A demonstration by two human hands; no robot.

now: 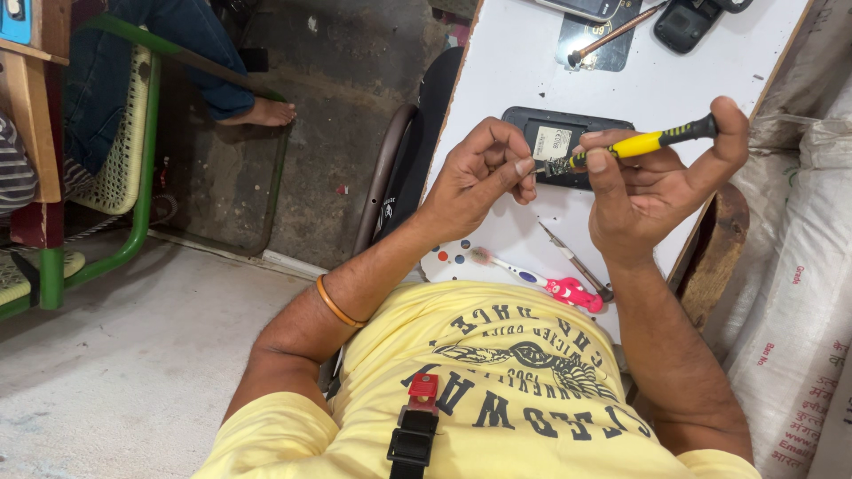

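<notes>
Above the white tabletop, a yellow screwdriver was held in the right hand; its tip was pinched by the left hand, apparently being fitted or cleared; careful alignment was judged necessary next.

Phone repair stall: opened phones, screwdriver, tweezers on white worktable.

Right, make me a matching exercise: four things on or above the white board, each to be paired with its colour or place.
Things:
1. screwdriver
2. toothbrush
3. phone
4. bangle

Descriptions:
A. orange, on the left forearm
B. yellow and black handle, in the right hand
C. dark, open-backed, under both hands
D. pink handle, lying near the board's near edge

Pairs: 1-B, 2-D, 3-C, 4-A
</notes>
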